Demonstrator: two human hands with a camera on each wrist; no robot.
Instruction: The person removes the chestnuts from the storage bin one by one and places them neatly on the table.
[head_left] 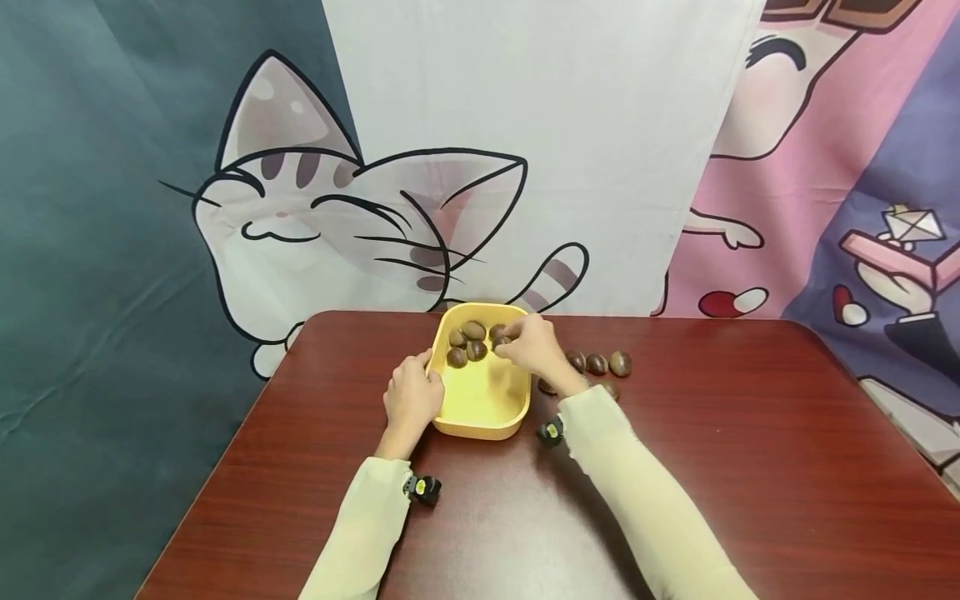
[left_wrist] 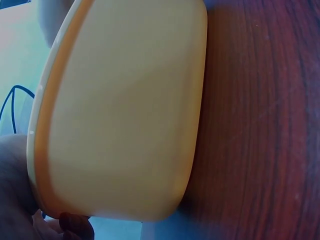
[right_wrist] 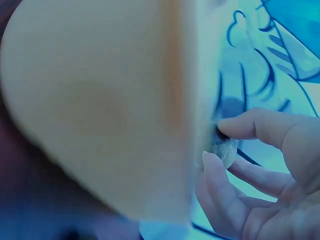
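Observation:
A yellow plastic container (head_left: 480, 408) stands on the table, with several brown chestnuts (head_left: 473, 331) gathered in its far part. My left hand (head_left: 412, 390) grips the container's left side at the rim; the left wrist view shows the container's outer wall (left_wrist: 125, 110) close up. Over the container's right rim reaches my right hand (head_left: 534, 343). In the right wrist view, its thumb and fingers pinch a chestnut (right_wrist: 226, 151), dark at one end and pale at the other. Part of that chestnut is hidden behind the fingertips.
Several more chestnuts (head_left: 597, 364) lie on the dark red table (head_left: 720, 467) just right of the container, some partly hidden by the right forearm. A cloth backdrop with a cartoon cat (head_left: 300, 217) hangs behind the table's far edge.

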